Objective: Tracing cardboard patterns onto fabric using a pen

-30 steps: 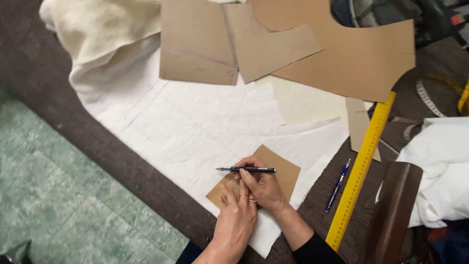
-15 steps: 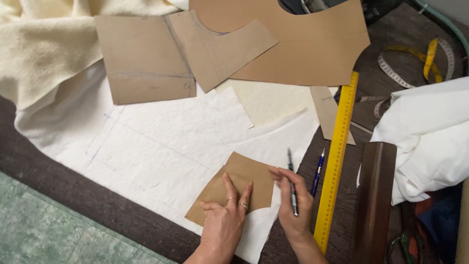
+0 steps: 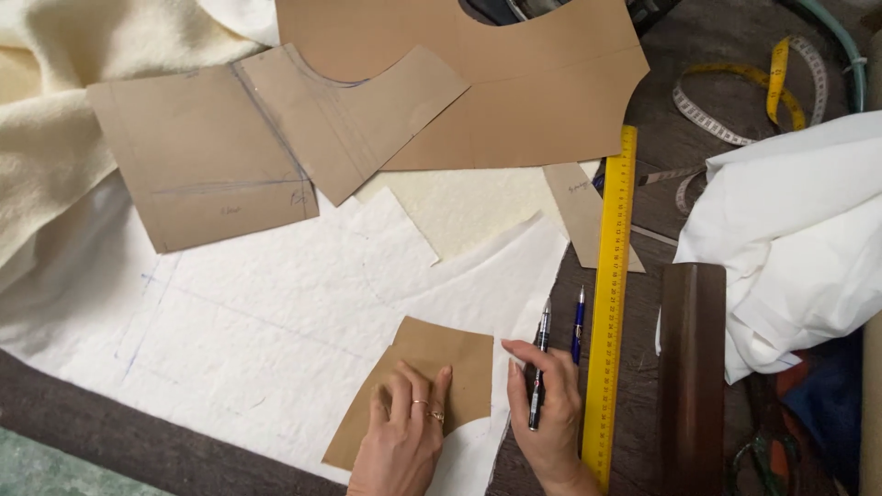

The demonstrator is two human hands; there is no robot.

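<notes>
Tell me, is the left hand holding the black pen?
No, the left hand lies flat on the small brown paper piece, while the right hand holds the black pen.

Matt brown card pattern piece [image 3: 432,377], rough white fabric [image 3: 276,340], glossy yellow ruler [image 3: 612,294]

My left hand [image 3: 401,439] lies flat on a small card pattern piece [image 3: 432,372], which rests on the fabric sheet [image 3: 276,321] at the table's near edge. Just right of it my right hand [image 3: 549,413] holds a pen [image 3: 538,367], a second pen [image 3: 578,323] beside it. The long ruler [image 3: 614,294] lies right of both; larger card patterns [image 3: 276,138] lie behind.
</notes>
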